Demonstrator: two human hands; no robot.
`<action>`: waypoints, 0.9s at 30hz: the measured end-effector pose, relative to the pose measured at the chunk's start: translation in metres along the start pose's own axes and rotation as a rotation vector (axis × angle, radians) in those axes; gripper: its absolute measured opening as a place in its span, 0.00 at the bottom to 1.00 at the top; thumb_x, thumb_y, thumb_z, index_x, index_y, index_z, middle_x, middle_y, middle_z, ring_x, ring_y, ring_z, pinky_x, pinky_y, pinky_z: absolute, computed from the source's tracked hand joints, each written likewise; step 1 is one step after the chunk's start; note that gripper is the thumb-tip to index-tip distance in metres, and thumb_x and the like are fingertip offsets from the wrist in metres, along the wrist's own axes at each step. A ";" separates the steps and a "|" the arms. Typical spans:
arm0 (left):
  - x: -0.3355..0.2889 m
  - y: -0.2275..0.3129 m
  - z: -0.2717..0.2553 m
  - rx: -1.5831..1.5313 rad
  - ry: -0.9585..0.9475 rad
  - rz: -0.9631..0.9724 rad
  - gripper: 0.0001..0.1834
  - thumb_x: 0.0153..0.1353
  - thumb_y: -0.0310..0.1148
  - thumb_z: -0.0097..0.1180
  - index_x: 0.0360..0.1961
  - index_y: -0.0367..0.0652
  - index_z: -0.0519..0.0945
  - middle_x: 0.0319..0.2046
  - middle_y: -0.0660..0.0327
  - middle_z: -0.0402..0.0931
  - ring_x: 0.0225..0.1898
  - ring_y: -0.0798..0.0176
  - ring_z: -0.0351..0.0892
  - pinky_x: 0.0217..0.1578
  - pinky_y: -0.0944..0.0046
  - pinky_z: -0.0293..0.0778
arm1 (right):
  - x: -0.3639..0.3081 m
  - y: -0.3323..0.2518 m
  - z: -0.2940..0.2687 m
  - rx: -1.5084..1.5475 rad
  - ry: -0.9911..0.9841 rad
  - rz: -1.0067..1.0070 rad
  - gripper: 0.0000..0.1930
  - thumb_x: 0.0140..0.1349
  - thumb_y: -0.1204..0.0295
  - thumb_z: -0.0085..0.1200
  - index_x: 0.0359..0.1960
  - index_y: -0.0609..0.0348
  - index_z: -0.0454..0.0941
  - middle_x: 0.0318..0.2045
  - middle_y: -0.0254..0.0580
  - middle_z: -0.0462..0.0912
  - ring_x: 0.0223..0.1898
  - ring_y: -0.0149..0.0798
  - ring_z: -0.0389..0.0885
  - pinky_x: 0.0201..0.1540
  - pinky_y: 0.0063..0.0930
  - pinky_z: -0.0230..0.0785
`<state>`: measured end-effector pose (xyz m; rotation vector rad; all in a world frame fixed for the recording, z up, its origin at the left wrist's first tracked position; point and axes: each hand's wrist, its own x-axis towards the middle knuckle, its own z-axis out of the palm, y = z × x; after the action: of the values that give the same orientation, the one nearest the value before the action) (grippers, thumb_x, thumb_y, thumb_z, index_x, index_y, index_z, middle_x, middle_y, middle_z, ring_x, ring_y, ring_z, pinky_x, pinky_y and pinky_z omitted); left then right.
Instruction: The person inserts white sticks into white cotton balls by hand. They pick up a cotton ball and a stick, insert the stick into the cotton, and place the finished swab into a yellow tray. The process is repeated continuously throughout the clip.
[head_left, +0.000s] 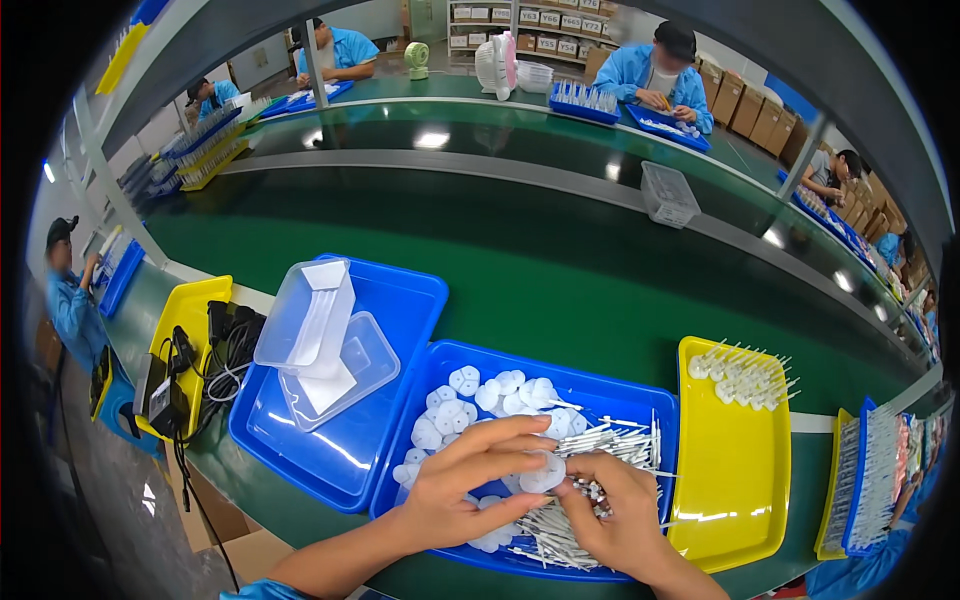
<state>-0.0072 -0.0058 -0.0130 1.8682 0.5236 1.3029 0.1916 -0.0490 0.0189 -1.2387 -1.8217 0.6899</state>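
Note:
Over the blue tray (668, 420) in front of me, my left hand (470, 492) pinches a translucent white plastic disc (541, 474) between thumb and fingers. My right hand (622, 512) is closed at the disc's right edge, thumb and forefinger together. Whatever it grips is hidden by the fingers. Loose white discs (447, 415) of the same kind lie in the left part of this tray. Thin white sticks (560, 540), some with metallic-looking ends, are heaped in its right part, under and around my right hand.
To the right, a yellow tray (728, 490) holds several white pieces with sticks (745, 375). On the left, another blue tray (300, 450) carries a clear plastic box (300, 320) and lid. Black cables and adapters (170, 405) fill a yellow tray beyond. Co-workers sit across the green belt (520, 260).

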 end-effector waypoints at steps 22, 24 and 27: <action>0.001 0.003 0.004 -0.037 0.064 -0.091 0.18 0.56 0.21 0.65 0.49 0.32 0.80 0.57 0.40 0.73 0.49 0.50 0.83 0.48 0.57 0.80 | 0.004 -0.010 -0.008 0.019 -0.138 0.107 0.09 0.64 0.77 0.55 0.45 0.65 0.77 0.38 0.55 0.81 0.35 0.52 0.84 0.37 0.38 0.76; -0.002 0.005 0.006 -0.349 0.313 -0.306 0.16 0.59 0.23 0.64 0.49 0.32 0.80 0.56 0.41 0.74 0.48 0.53 0.83 0.46 0.57 0.81 | 0.004 -0.011 -0.014 0.095 -0.147 0.174 0.10 0.67 0.76 0.51 0.47 0.64 0.76 0.40 0.56 0.80 0.36 0.51 0.83 0.38 0.38 0.75; -0.005 -0.001 -0.007 -0.103 0.224 -0.403 0.14 0.67 0.27 0.57 0.52 0.33 0.81 0.55 0.48 0.76 0.47 0.61 0.82 0.44 0.62 0.82 | 0.005 -0.003 -0.017 0.110 -0.122 0.152 0.10 0.67 0.77 0.50 0.48 0.63 0.77 0.37 0.54 0.82 0.35 0.48 0.85 0.35 0.35 0.76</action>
<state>-0.0152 -0.0063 -0.0157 1.4453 0.8824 1.2405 0.2043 -0.0451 0.0317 -1.2949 -1.7740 0.9562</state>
